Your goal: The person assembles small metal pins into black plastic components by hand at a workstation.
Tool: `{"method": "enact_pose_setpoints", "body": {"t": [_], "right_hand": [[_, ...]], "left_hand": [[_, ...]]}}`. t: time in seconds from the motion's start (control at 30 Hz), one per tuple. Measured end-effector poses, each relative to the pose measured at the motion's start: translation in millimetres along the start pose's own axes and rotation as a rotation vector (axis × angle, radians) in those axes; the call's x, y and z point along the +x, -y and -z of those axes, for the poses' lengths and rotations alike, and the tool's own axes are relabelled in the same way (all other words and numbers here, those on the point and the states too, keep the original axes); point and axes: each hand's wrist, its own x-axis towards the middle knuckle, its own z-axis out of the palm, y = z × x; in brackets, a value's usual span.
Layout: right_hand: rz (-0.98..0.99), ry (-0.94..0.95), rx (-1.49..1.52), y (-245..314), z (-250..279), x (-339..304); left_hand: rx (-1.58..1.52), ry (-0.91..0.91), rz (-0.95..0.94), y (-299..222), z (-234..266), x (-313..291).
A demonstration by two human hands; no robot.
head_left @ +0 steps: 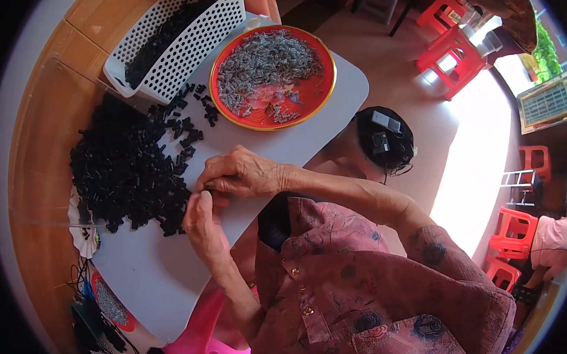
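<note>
Over the table's near edge, my left hand [204, 227] and my right hand [240, 172] meet with fingertips pinched together. Between them shows a small dark piece [208, 185], mostly hidden by the fingers, so its kind cannot be made out. Right beside my hands spreads a big heap of small black plastic parts [127, 169], with loose ones trailing toward a white perforated basket [194, 50]. Beyond my right hand stands a round red tray [327, 83] with a gold rim. Many small silvery metal springs [264, 60] lie in it, heaped toward its far side.
The light table [154, 266] borders a wooden panel [37, 164]. More black parts lie inside the basket. A person in a black cap [388, 141] with devices on it sits past my right forearm. Red plastic stools [453, 61] stand farther off; below the table shows a pink stool [202, 330].
</note>
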Motion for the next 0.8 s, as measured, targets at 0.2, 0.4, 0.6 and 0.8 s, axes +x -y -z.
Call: {"method": "enact_pose_setpoints", "body": {"t": [0.2, 0.4, 0.6, 0.8], "right_hand": [[-0.106, 0.008, 0.053, 3, 1, -2], [-0.044, -0.047, -0.020, -1, -4, -3], [-0.147, -0.028, -0.048, 2, -2, -2], [-0.177, -0.071, -0.013, 2, -3, -3]], "left_hand": [[-0.098, -0.023, -0.032, 12, -4, -3], [-0.111, -0.021, -0.205, 23, -6, -5], [0.173, -0.002, -0.283, 14, -10, -11], [0.239, -0.057, -0.306, 19, -13, -11]]}}
